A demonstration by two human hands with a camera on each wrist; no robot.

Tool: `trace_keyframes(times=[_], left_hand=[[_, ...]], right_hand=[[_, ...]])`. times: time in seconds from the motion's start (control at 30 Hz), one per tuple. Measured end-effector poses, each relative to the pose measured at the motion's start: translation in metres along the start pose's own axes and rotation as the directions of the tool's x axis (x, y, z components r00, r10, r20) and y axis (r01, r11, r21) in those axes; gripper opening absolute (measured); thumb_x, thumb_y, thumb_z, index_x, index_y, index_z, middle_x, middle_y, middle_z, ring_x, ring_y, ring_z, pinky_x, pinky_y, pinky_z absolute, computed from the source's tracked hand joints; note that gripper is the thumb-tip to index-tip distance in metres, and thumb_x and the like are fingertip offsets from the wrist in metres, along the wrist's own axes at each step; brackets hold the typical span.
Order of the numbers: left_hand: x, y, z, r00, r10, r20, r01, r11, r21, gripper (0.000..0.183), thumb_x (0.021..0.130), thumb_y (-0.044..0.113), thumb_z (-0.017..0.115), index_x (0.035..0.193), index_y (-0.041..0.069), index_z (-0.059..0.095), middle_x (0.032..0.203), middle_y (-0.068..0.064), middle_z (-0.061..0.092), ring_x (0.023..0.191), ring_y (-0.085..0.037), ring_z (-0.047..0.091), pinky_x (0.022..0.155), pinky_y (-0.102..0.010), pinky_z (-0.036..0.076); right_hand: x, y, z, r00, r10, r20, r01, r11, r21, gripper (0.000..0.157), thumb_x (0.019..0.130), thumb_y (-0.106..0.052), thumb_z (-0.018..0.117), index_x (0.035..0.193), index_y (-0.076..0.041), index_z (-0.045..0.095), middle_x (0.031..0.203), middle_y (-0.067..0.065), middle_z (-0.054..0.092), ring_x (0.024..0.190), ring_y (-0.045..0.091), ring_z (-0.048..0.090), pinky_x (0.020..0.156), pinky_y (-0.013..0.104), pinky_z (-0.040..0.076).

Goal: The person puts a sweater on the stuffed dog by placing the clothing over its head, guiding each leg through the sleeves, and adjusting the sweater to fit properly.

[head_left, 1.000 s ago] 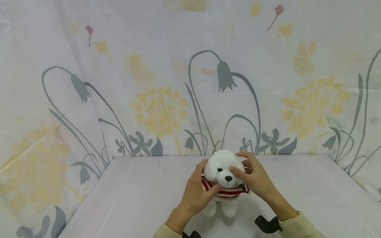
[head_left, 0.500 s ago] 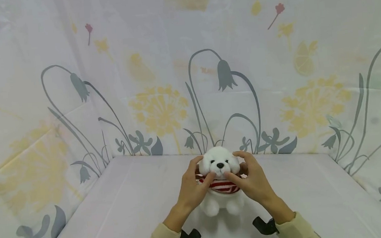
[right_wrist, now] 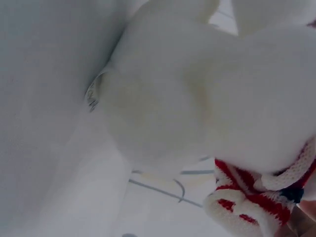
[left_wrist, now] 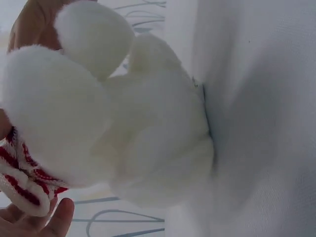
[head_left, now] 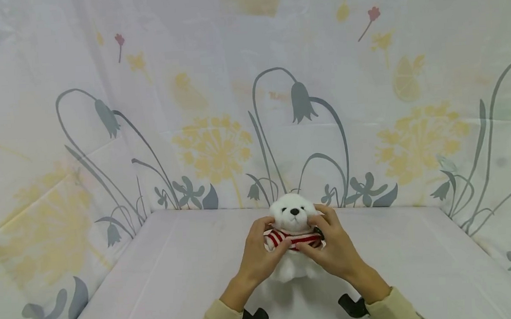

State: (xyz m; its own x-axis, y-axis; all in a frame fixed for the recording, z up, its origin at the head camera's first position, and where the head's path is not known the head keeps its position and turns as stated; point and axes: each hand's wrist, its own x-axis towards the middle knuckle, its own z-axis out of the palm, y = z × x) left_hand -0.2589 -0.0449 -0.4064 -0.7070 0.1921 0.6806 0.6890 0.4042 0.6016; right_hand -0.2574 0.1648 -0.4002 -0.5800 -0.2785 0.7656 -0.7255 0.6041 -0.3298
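Gripping white toy dog (head_left: 295,224) from left with left hand (head_left: 260,254), from right with right hand (head_left: 339,247), thumbs over striped sweater (head_left: 281,237). Holding it facing near; can't tell if touching table (head_left: 191,261).

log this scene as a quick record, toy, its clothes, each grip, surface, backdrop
toy: white plush dog, upright, face toward the head camera
clothes: red-and-white striped sweater
left grip: holds dog, thumb on sweater
right grip: holds dog's other side, thumb on sweater
surface: pale table
backdrop: flower-print cloth
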Motion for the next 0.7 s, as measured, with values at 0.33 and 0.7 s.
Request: trace_keyframes(times=[0.33,0.7], left_hand=[[-0.002,-0.002,0.005,0.997,-0.076,0.028,0.077,0.996,-0.038,0.062,0.077,0.015,0.079,0.127,0.004,0.045,0.115,-0.014,0.047,0.097,-0.024,0.054,0.076,-0.036,0.054],[-0.004,-0.004,0.007,0.987,0.09,-0.132,-0.062,0.977,0.202,0.043,0.067,0.016,0.086,0.102,0.009,0.062,0.098,-0.004,0.055,0.092,-0.018,0.049,0.079,-0.034,0.043]], right_hand=[[-0.002,0.002,0.005,0.974,-0.218,-0.065,0.205,0.965,-0.166,0.027,0.071,-0.021,0.08,0.091,-0.01,0.065,0.093,0.005,0.053,0.081,0.018,0.051,0.067,0.032,0.045],[-0.007,0.0,0.012,0.986,-0.162,0.026,0.164,0.98,-0.108,0.024,0.072,-0.018,0.08,0.091,-0.013,0.065,0.096,-0.003,0.058,0.089,0.015,0.054,0.073,0.031,0.048]])
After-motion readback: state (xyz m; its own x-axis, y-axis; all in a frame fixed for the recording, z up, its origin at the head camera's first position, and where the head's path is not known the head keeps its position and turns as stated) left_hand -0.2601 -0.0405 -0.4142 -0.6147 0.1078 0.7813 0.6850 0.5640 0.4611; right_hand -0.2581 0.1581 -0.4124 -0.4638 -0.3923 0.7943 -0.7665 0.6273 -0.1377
